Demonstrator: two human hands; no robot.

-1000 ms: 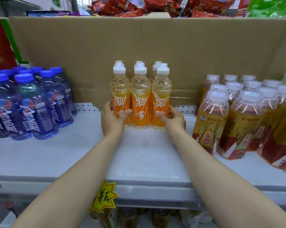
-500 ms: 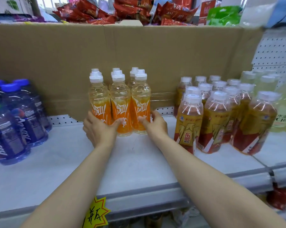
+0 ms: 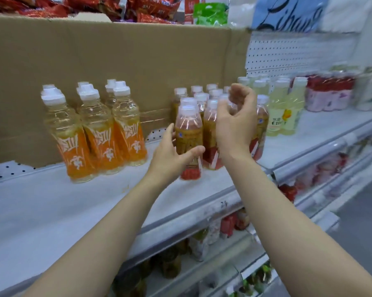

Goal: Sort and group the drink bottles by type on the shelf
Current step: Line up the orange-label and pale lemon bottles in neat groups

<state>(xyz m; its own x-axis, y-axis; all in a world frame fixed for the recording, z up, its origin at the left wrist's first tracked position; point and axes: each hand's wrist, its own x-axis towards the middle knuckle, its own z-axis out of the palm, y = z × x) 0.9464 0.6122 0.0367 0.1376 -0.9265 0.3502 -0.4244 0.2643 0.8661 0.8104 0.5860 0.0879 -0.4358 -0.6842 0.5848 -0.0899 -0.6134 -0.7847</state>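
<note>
My left hand (image 3: 170,156) had its grip around the lower part of the front amber bottle (image 3: 189,133), thumb across the label and fingers curled behind at its 9 o'clock side. That bottle stood on the shelf (image 3: 52,202) at the front of the amber bottles (image 3: 204,99). My right hand (image 3: 236,127) hung in front of that group, grip half open, fingers loosely curled and closed on nothing; I could not tell whether its palm touched a bottle behind it. It hid much of the group's right side. At 9 o'clock from the grip stood the orange bottles (image 3: 99,133), apart from both hands. At 3 o'clock sat the pale yellow bottles (image 3: 281,112), then blurred red-capped packs (image 3: 328,95) I could not make out. A cardboard sheet (image 3: 116,61) backed the shelf.
</note>
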